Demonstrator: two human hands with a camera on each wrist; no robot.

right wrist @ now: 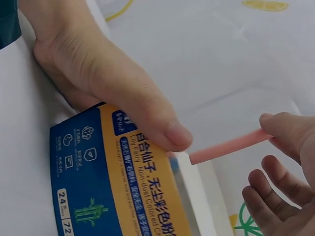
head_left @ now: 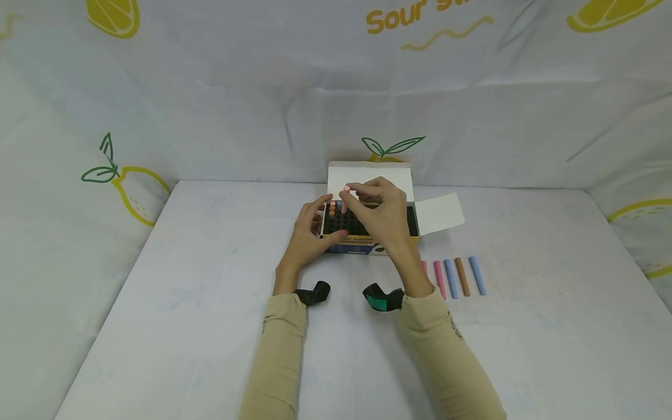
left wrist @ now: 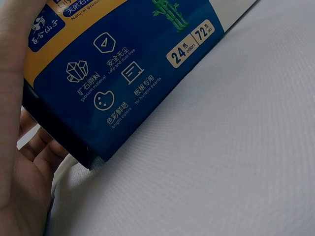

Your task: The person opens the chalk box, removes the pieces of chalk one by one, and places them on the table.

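An open cardboard chalk box, blue and yellow in front, stands with its lid raised. My left hand holds its left end, thumb on the front top edge and fingers round the side. In the right wrist view, a pink chalk stick is pinched between the thumb and a finger of my right hand. The stick is tilted over the left part of the box. Inside, orange chalk and a blue piece fill slots at the left end of the dark insert. My right hand hides part of the insert.
On the table right of the box, several chalk sticks lie in a row: pink, blue, brown and blue. One more pink stick is partly behind my right wrist. A white side flap sticks out rightward.
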